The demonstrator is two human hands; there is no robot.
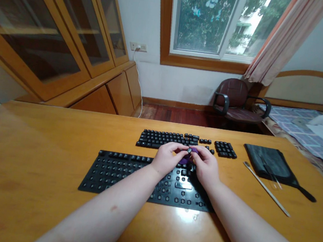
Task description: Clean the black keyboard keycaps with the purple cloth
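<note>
Above the keyboard base my two hands meet, fingers closed. My left hand [168, 157] pinches a small dark keycap [189, 150] at its fingertips. A purple cloth [184, 161] is gripped by my right hand [205, 164] and lies against the keycap, partly hanging below the fingers. Under my wrists rests the black keyboard base [104, 173], with most of its key posts bare and a row of keys left along its far edge. Behind my hands, loose black keycaps [162, 138] lie in keyboard order on the desk, some hidden by my fingers.
On the desk [40, 160], a dark folded cloth or pouch [271, 163] at the right carries a thin wire tool [270, 173]. Beside it lies a long pale brush-like stick [268, 190]. An office chair [232, 98] and a bed [298, 119] stand beyond; a glass-door cabinet [72, 26] is at left.
</note>
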